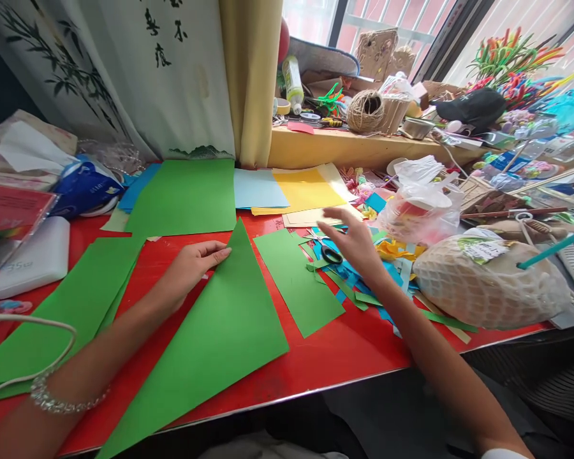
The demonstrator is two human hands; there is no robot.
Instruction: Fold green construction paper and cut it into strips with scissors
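Observation:
A large green paper triangle (pixel 220 331) lies on the red table (pixel 335 357), its tip pointing away from me. My left hand (pixel 194 264) rests flat on the triangle's left edge, fingers stretched out. My right hand (pixel 356 245) hovers open over a heap of blue and green paper scraps (pixel 363 287), just right of black-handled scissors (pixel 330 254). It holds nothing. A smaller green paper piece (pixel 299 280) lies between the two hands.
More green sheets (pixel 184 194) plus blue and yellow sheets (pixel 306 188) lie at the back. A netted bundle (pixel 488 280) and plastic bags (pixel 421 204) crowd the right. A white box (pixel 33 258) sits left. The window ledge (pixel 354 150) holds twine and clutter.

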